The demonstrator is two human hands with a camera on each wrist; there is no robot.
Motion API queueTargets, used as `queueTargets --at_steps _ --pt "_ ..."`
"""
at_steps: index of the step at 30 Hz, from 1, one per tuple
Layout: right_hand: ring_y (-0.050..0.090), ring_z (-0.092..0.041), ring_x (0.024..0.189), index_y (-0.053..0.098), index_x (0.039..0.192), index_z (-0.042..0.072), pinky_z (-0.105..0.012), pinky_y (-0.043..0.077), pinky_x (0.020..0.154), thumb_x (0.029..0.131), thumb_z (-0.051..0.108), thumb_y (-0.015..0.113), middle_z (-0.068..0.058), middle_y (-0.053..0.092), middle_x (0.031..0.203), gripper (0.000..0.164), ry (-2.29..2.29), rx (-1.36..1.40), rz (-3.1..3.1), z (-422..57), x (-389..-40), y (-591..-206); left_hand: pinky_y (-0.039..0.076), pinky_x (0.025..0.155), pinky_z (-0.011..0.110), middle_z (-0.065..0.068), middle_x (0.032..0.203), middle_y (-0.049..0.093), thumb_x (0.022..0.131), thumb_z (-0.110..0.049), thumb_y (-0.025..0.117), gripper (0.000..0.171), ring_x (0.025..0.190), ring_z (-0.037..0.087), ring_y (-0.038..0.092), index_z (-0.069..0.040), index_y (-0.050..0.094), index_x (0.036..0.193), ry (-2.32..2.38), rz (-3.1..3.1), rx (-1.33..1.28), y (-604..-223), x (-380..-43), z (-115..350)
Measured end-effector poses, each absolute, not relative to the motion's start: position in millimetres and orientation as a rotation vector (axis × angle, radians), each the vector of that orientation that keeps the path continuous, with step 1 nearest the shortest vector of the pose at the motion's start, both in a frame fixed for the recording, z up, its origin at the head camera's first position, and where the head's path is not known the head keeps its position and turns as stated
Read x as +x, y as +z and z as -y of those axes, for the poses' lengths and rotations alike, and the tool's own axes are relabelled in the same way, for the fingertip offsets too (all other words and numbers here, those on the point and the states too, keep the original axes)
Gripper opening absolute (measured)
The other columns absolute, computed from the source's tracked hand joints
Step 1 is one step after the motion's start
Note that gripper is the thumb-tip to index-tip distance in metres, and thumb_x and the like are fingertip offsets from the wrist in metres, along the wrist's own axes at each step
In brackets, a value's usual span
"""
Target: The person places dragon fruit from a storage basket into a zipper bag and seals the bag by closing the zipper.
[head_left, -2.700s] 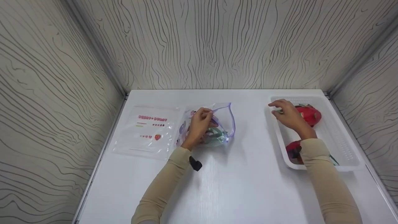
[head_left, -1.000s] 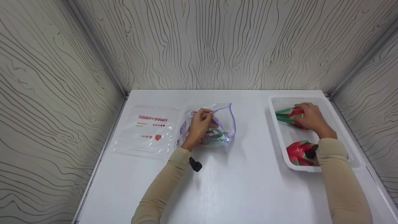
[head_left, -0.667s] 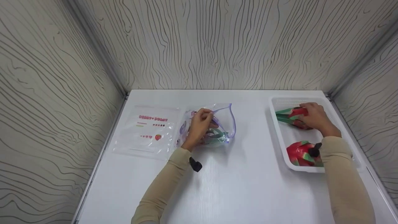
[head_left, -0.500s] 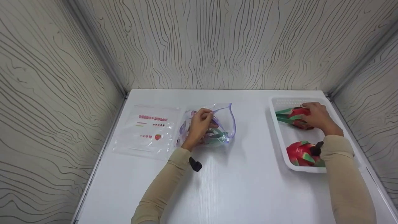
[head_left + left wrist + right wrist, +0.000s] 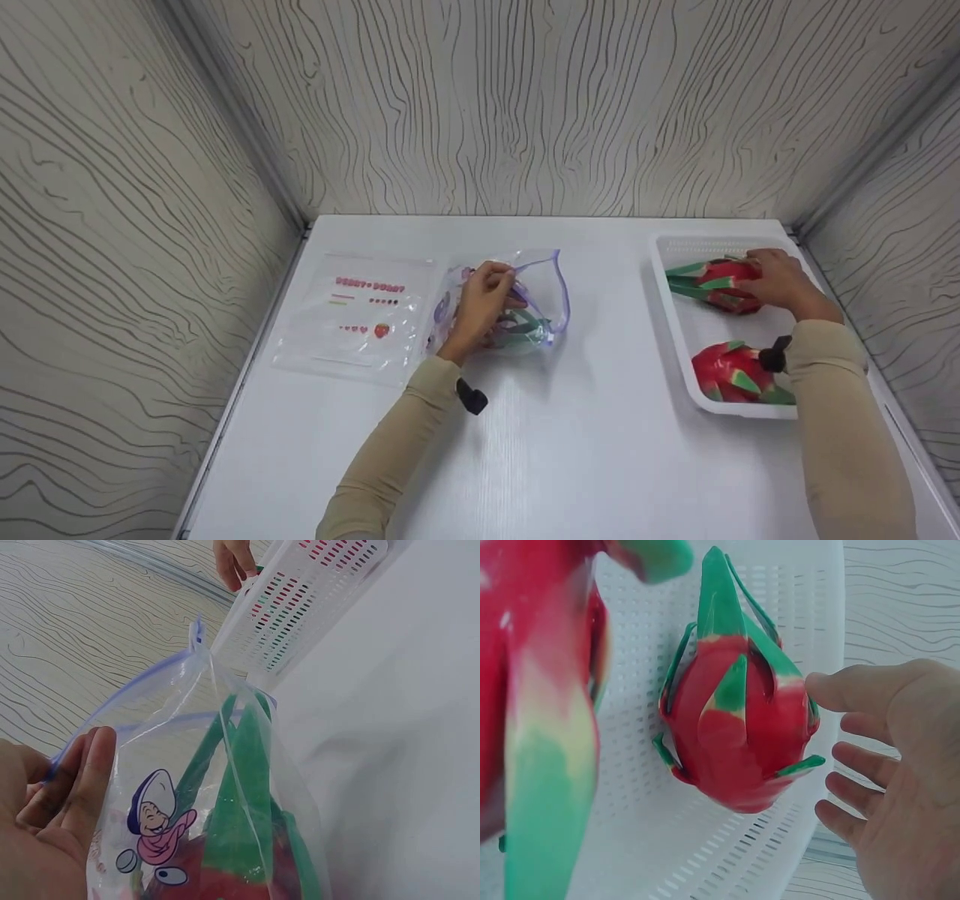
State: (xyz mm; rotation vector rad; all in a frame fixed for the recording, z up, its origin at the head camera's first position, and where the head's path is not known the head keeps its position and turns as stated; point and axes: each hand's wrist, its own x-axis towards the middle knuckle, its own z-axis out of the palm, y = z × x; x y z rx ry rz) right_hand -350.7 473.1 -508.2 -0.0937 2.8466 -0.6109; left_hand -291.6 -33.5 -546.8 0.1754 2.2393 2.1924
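My left hand (image 5: 484,304) pinches the rim of a clear zip bag (image 5: 150,742) with purple edging and cartoon prints. Inside the bag lies a red dragon fruit (image 5: 247,855), its green leaf tips toward the mouth. At the right, a white perforated basket (image 5: 679,360) holds two more dragon fruits. By the far dragon fruit (image 5: 724,285) is my right hand (image 5: 784,281); the right wrist view shows its fingers spread apart, with the thumb tip at the fruit's side. Whether the thumb touches is unclear. The near dragon fruit (image 5: 731,371) sits beneath my right wrist.
A second clear bag (image 5: 352,315) with strawberry prints lies flat left of the first one. White table surface (image 5: 600,420) runs between the bags and the basket. Wood-grain panels (image 5: 480,112) enclose the table at the back and sides.
My right hand has moved from the basket's left rim to the far dragon fruit, whose leaves now point left, and has lately slid slightly right. My left hand stays at the bag.
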Motion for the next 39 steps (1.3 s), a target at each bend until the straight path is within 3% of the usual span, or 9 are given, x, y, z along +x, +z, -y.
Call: queueTargets --at_steps 8,15,23,30,35,39 --pt "0.016 -0.074 0.141 0.023 0.152 -0.021 -0.083 0.023 0.116 0.103 0.016 0.058 -0.053 0.016 0.153 0.071 -0.554 -0.124 -2.834 -482.8 -352.3 -504.6 0.067 0.081 0.046 0.009 0.108 0.078 0.111 -0.026 0.058 0.021 0.083 0.026 0.082 -0.010 0.063 0.124 2.169 -2.285 0.187 -545.5 -290.6 34.1" --pt "0.019 -0.070 0.144 0.015 0.156 -0.023 -0.080 0.023 0.119 0.102 0.016 0.059 -0.052 0.016 0.155 0.080 -0.594 -0.127 -2.754 -486.2 -354.7 -512.0 0.067 0.081 0.045 0.008 0.106 0.079 0.111 -0.026 0.058 0.021 0.083 0.025 0.082 -0.011 0.063 0.124 2.164 -2.285 0.176 -546.8 -291.2 33.6" --pt "0.022 -0.070 0.144 0.008 0.158 -0.021 -0.081 0.024 0.119 0.103 0.015 0.059 -0.052 0.019 0.156 0.084 -0.656 -0.136 -2.696 -486.8 -351.4 -518.8 0.065 0.072 0.038 0.007 0.107 0.079 0.111 -0.029 0.058 0.022 0.084 0.024 0.081 -0.012 0.063 0.124 2.148 -2.299 0.168 -547.3 -291.0 33.8" --pt "0.025 -0.069 0.144 0.011 0.159 -0.020 -0.080 0.026 0.118 0.103 0.013 0.061 -0.051 0.022 0.156 0.082 -0.669 -0.137 -2.715 -486.9 -348.1 -521.0 0.059 0.064 0.031 0.005 0.105 0.079 0.111 -0.031 0.059 0.023 0.084 0.023 0.081 -0.013 0.064 0.124 2.132 -2.304 0.140 -547.4 -291.1 32.6" --pt "0.025 -0.072 0.137 0.022 0.155 -0.019 -0.082 0.031 0.113 0.100 0.019 0.063 -0.053 0.022 0.150 0.078 -0.588 -0.130 -2.782 -487.6 -346.1 -522.2 0.052 0.051 0.028 0.007 0.104 0.079 0.111 -0.029 0.058 0.022 0.082 0.024 0.082 -0.011 0.064 0.124 2.142 -2.308 0.177 -548.3 -291.7 33.1" --pt "0.021 -0.074 0.134 0.025 0.150 -0.020 -0.083 0.031 0.110 0.098 0.021 0.064 -0.055 0.017 0.147 0.078 -0.541 -0.102 -2.805 -488.7 -345.4 -526.5 0.061 0.058 0.036 0.011 0.103 0.078 0.111 -0.026 0.059 0.022 0.083 0.028 0.082 -0.008 0.063 0.123 2.172 -2.283 0.195 -549.3 -292.8 32.0"
